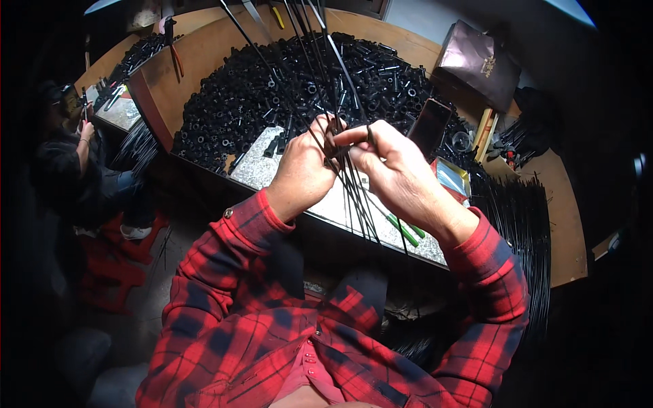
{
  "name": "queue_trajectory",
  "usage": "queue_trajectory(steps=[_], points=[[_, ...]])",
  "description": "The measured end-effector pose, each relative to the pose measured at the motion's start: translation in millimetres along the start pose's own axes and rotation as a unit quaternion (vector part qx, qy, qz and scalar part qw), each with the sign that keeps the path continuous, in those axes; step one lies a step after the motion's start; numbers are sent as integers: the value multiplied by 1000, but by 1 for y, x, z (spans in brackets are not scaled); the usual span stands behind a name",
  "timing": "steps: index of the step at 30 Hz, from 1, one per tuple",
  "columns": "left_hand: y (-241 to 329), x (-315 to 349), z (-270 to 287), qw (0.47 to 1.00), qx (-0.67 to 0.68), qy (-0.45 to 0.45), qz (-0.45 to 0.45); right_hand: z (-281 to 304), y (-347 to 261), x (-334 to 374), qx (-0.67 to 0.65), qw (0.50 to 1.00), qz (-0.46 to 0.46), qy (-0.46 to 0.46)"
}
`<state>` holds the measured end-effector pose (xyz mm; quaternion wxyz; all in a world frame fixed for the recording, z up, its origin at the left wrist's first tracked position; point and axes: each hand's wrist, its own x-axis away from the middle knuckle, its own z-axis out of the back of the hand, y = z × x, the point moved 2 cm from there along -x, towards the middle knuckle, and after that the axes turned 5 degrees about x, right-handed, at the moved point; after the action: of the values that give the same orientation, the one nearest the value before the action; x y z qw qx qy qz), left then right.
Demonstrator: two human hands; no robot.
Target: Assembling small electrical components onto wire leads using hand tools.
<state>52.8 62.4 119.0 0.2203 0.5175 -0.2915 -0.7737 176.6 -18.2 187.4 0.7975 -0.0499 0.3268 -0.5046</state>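
A bundle of long, thin black rods [358,204] runs slantwise through both hands above the pale worktop [262,162]. My left hand [305,168] is closed round the bundle. Against it from the other side, my right hand [398,173] has its fingers bent and pinched onto the rods, with a dark loop or ring at one finger. The fingertips overlap, so exactly what they grip between them is partly hidden. Below my right hand, a green-handled tool [406,230] lies on the worktop.
A big heap of short black tubular parts [231,102] fills the bench behind. Right of it are a phone [430,126], a purple box or bag [469,64] and hanging black rods [520,231]. At far left, a co-worker [64,149] sits near red stools [115,272].
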Motion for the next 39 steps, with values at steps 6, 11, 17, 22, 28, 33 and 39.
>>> queue_trajectory(steps=[6, 11, 17, 22, 28, 33, 39], points=[[-1, -1, 0, 999, 35, -12, 23, 11, 4, -8, -269, 955, -129, -1], [5, 0, 7, 1000, 10, 7, 2, 29, -7, -14, -305, 946, -98, 50], [16, -1, 7, 1000, 0, -25, 6, 23, 0, -15, -368, 925, -78, 47], [2, -1, 10, 999, 14, -18, 41, 30, 1, -17, -336, 937, -77, 52], [2, 0, 16, 997, 46, -14, 65, 65, -10, -17, -349, 921, -57, 165], [-13, 0, 30, 994, 99, 12, 49, 127, 27, -3, -260, 940, -68, 212], [-9, -6, 53, 972, 214, -14, 91, 185, 118, 55, -70, 929, -277, 234]])
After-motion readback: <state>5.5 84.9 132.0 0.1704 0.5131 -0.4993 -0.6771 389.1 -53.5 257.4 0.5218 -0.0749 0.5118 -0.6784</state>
